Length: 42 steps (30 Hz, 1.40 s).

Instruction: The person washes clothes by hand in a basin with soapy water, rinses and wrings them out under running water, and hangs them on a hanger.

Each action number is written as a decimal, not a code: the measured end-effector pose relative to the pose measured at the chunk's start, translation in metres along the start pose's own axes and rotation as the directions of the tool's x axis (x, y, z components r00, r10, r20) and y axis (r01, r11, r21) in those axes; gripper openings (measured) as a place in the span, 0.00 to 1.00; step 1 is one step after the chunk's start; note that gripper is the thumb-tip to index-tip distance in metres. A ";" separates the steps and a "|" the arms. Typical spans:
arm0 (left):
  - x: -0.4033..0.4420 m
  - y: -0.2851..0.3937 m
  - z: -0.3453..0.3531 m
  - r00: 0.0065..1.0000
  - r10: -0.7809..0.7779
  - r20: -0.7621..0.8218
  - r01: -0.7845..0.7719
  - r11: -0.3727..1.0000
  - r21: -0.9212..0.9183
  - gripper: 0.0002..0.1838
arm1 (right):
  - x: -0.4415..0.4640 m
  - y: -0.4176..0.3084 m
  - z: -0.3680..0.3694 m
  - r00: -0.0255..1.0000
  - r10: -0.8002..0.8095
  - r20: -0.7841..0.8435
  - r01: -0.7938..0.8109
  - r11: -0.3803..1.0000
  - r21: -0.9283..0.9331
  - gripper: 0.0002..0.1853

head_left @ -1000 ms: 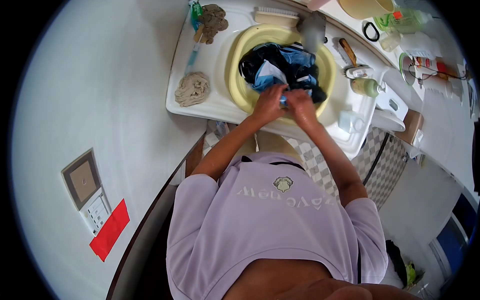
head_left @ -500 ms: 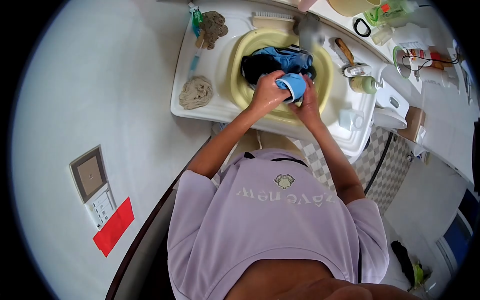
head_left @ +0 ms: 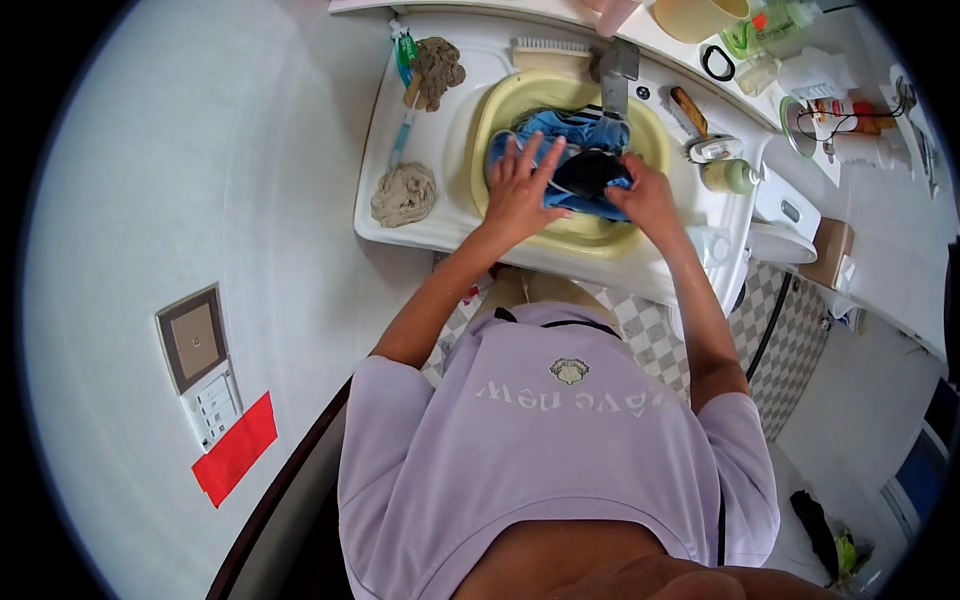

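Note:
A pale yellow basin [head_left: 482, 165] sits in the white sink, with wet blue and black clothing [head_left: 570, 130] heaped in it. My left hand [head_left: 520, 195] lies on the blue cloth at the basin's left side, fingers spread. On the right, my right hand [head_left: 645, 195] has its fingers closed on the edge of the garment, beside a black part [head_left: 590, 175] that faces up. The tips of those right fingers are partly hidden. Over the far side of the basin stands the faucet [head_left: 618, 65], its spout directed at the cloth.
Left on the sink [head_left: 385, 232] lie a brown cloth wad [head_left: 437, 72], a beige cloth wad [head_left: 405, 194], a toothpaste tube [head_left: 404, 46] and a blue-handled brush [head_left: 402, 135]. A scrub brush [head_left: 552, 55] lies behind the basin. At right are a wooden-handled brush [head_left: 690, 110] and a pump bottle [head_left: 730, 177].
My left hand has let go of the rolled blue cloth and spread out flat, further left. The garment has opened out in the basin, its black part showing. My right hand has moved slightly right.

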<state>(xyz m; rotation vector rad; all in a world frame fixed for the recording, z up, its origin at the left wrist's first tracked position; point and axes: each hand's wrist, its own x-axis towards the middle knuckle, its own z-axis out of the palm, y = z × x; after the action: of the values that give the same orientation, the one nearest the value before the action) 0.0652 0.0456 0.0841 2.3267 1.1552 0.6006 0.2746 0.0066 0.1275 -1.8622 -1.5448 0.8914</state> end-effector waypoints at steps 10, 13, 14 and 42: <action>0.011 -0.053 0.085 0.954 -0.247 0.168 0.241 0.969 0.053 0.29 | 0.033 0.120 0.063 0.981 -0.192 0.032 0.194 0.978 -0.081 0.31; 0.014 -0.054 0.104 0.966 -0.257 0.042 0.241 0.944 0.226 0.23 | 0.038 0.151 0.111 0.998 -0.034 0.061 0.055 0.914 -0.401 0.27; 0.015 -0.058 0.114 0.971 -0.238 0.033 0.218 0.931 0.291 0.21 | 0.038 0.142 0.119 0.999 0.031 0.022 -0.016 0.866 -0.500 0.25; -0.013 -0.069 0.076 0.991 -0.113 0.075 0.136 0.829 -0.542 0.23 | 0.022 0.153 0.074 0.969 0.114 -0.218 -0.008 0.900 0.436 0.10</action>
<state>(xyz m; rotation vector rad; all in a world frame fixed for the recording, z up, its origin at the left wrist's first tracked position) 0.0588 0.0561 -0.0186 1.7518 0.9496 0.7216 0.3132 0.0009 -0.0394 -1.6272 -1.0438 0.9131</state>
